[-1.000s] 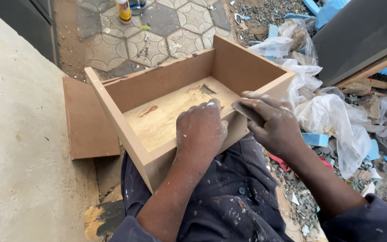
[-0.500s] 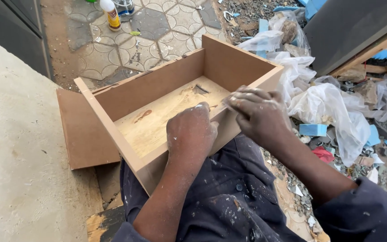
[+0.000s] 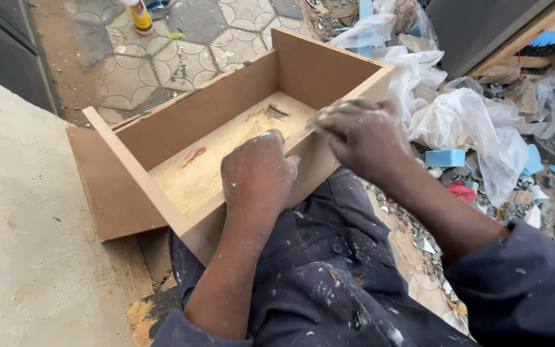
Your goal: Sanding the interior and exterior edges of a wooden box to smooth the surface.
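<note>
both hands sit on the near wall of an open wooden box (image 3: 226, 128): the left hand (image 3: 258, 173) is curled over the top edge of that wall, fingers folded down on the inner side and knuckles up, clamped on the board; the right hand (image 3: 361, 132) is closed in a loose fist just beside it on the same edge, nearer the right corner, and seems to pinch something small and pale against the rim, though what it is cannot be told. both hands are dusted with white powder. the box rests tilted on the person's lap, on dark blue work trousers (image 3: 329, 276) spattered with pale paint, its open top facing up and away; its brown side walls stand upright around a lighter floor panel (image 3: 226, 157) that carries a reddish smear and a small dark mark near the far corner. a flat brown board (image 3: 107, 186) lies against the box's left side, overlapping a pale concrete slab (image 3: 20, 225). beyond the box is patterned paving (image 3: 162, 58) with a yellow and white bottle (image 3: 139, 14) standing at the top edge. to the right lie crumpled clear plastic sheets (image 3: 470, 122), a small light blue block (image 3: 444, 157) and mixed rubble.
</note>
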